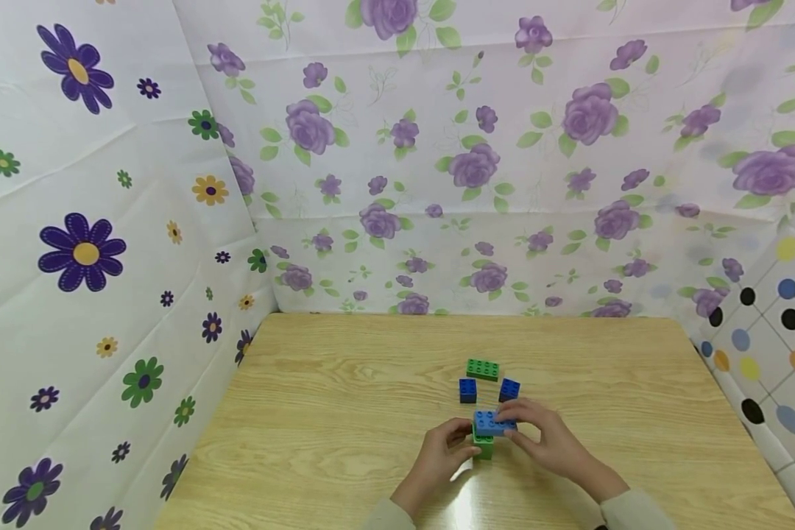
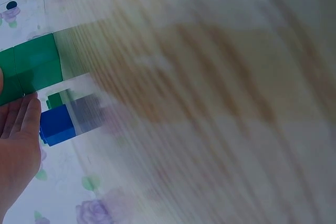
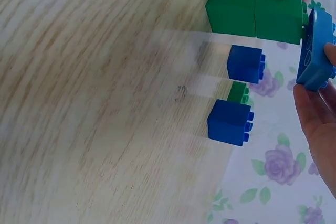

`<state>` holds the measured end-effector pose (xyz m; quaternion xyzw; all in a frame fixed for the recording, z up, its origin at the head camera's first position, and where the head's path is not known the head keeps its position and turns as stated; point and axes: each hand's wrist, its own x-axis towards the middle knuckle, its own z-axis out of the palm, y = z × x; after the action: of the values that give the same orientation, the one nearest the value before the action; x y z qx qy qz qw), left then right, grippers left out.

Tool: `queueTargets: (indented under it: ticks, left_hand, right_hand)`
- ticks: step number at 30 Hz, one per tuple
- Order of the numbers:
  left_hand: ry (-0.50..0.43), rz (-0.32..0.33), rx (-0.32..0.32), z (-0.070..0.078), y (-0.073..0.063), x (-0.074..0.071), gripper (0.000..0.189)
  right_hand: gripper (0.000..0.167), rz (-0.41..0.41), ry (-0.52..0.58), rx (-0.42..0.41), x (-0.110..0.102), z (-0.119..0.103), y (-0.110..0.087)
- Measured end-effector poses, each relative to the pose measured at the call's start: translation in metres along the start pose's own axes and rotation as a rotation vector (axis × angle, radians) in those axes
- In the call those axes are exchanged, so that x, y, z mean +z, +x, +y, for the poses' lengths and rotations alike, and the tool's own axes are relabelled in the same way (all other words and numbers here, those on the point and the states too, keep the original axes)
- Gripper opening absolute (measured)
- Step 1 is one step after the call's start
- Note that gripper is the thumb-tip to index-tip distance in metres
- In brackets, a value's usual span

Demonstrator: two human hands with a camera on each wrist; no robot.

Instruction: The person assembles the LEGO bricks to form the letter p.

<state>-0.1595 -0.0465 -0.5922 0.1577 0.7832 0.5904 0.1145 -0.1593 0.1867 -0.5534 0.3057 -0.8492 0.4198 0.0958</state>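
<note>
My left hand grips a stack of two green blocks, thumb on one side and fingers on the other. A longer light blue block is in my right hand, pinched between thumb and fingers. It lies across the top of the green stack, reaching out to the right. In the right wrist view this light blue block looks slightly tilted at the green studs; whether it is pressed on, I cannot tell. The left wrist view shows the green stack's side beside my left fingers.
Just beyond my hands stand two dark blue blocks side by side with a gap. Behind them lies a long green block. The wooden table meets flowered cloth at its back and left.
</note>
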Motion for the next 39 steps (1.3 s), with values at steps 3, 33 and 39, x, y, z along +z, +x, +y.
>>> queueTargets:
  ticks: [3,33,39]
  left_hand:
    - [0.000,-0.004,-0.007,-0.0010,-0.0002,-0.0002,0.032]
    - [-0.027,-0.012,-0.028,0.0044,-0.0002,-0.0002,0.033]
    - [-0.028,-0.004,-0.024,0.0062,-0.0001,0.0007,0.033]
  right_hand:
    - [0.028,-0.007,-0.013,-0.017,0.0008,-0.0010,-0.0007]
    - [0.026,-0.112,-0.018,-0.056,-0.0034,-0.0070,0.0008]
    - [0.024,-0.120,-0.008,-0.056,-0.0049,-0.0090,0.0016]
